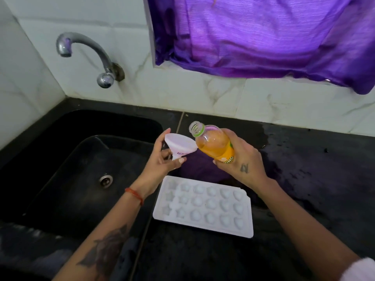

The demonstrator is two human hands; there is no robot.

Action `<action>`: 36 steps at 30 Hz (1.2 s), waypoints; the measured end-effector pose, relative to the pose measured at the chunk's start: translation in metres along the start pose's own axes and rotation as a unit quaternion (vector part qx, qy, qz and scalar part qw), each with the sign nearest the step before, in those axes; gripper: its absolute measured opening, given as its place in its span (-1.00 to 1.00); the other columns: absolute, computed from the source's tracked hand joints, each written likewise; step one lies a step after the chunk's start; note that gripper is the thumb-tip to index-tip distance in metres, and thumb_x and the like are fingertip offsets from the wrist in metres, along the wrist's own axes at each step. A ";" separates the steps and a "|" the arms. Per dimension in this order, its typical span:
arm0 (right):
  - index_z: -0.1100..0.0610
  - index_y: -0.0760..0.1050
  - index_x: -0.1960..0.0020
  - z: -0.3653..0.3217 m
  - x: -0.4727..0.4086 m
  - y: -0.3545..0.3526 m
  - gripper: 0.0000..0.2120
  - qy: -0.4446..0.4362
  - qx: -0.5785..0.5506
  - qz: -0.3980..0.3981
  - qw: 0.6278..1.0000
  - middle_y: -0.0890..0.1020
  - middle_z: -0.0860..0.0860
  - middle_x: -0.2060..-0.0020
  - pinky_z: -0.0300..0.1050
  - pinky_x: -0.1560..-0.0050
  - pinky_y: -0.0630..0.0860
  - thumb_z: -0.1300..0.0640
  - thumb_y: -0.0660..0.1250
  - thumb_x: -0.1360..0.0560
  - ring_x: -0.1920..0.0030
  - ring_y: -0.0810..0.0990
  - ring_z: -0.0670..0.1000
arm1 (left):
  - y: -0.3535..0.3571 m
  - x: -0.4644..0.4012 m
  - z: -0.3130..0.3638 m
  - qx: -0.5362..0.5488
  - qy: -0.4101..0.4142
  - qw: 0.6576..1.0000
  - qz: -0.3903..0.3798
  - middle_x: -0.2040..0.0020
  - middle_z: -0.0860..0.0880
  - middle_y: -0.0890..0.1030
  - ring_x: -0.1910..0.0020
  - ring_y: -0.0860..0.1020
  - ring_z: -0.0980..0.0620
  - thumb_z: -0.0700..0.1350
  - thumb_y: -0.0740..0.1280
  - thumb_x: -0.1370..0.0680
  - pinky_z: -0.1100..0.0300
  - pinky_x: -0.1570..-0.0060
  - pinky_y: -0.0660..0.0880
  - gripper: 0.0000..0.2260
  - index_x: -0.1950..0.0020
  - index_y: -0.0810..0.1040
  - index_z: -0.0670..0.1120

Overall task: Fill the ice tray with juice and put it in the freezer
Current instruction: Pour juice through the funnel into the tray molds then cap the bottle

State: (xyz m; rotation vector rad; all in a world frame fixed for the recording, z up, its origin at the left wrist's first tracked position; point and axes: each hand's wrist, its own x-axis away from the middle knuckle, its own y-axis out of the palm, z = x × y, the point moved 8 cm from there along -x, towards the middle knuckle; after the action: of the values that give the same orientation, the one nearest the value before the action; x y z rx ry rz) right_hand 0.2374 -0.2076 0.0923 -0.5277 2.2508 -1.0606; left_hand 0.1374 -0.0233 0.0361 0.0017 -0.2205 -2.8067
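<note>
Fingers of the right hand (242, 159) curl round the body of the juice bottle (214, 143), which is uncapped and tilted with its open neck up and to the left, just above the ice tray (204, 206). Much of the bottle's label is hidden by the palm; only a few letters show. The left hand (162, 157) pinches the white funnel (180, 146) by its narrow stem between thumb and fingers, wide mouth tilted toward the bottle's shoulder and nearly touching it; the spout's tip is covered by the fingers.

Nearest the camera, both forearms reach in over the tray's near corners, and the right sleeve is cut off at the lower right edge. The tray lies flat on the black counter (304, 189), its shaped cells pale and hard to make out, apparently without juice. Its left edge sits near the rim of the black sink (60, 179); bare, wet-looking counter spreads to its right. Beyond the tray, a tap (89, 55) juts from the tiled wall over the sink, and a purple curtain (263, 37) hangs above.
</note>
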 end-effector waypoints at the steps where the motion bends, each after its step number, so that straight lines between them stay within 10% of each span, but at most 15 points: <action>1: -0.13 0.28 -0.34 -0.004 0.001 0.001 -0.29 -0.010 0.013 -0.001 1.000 0.58 -0.09 -0.07 -0.08 0.10 0.53 -0.05 0.48 -0.26 -0.02 0.58 0.01 | -0.002 0.003 0.000 -0.006 -0.003 1.000 -0.001 -0.14 -0.05 0.63 -0.18 0.58 -0.11 -0.28 0.47 -0.39 0.00 -0.21 0.50 -0.26 -0.37 0.25 0.29; 12: -0.02 0.33 -0.35 -0.034 0.013 -0.001 -0.30 -0.066 0.045 -0.004 0.997 0.61 0.04 -0.06 -0.02 0.12 0.53 -0.01 0.51 -0.27 -0.01 0.59 0.11 | -0.008 0.021 -0.002 -0.025 -0.016 0.999 0.028 -0.03 0.01 0.60 0.02 0.63 0.09 -0.13 0.52 -0.31 0.25 0.12 0.57 -0.38 -0.25 0.29 0.09; 36: -0.14 0.23 -0.36 0.001 0.042 0.010 -0.27 -0.031 0.145 -0.043 0.988 0.61 0.01 -0.06 -0.02 0.14 0.53 -0.07 0.49 -0.28 0.01 0.59 0.10 | -0.038 0.033 -0.049 -0.007 -0.071 0.996 0.047 -0.19 0.03 0.53 -0.19 0.54 0.02 -0.15 0.55 -0.24 0.21 0.01 0.58 -0.30 -0.31 0.35 0.08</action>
State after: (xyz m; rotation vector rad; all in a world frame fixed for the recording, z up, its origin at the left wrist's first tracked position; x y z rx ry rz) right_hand 0.2058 -0.2260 0.0690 -0.5291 1.9895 -1.3682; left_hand 0.0957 -0.0058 -0.0171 -0.2057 -0.2272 -2.7169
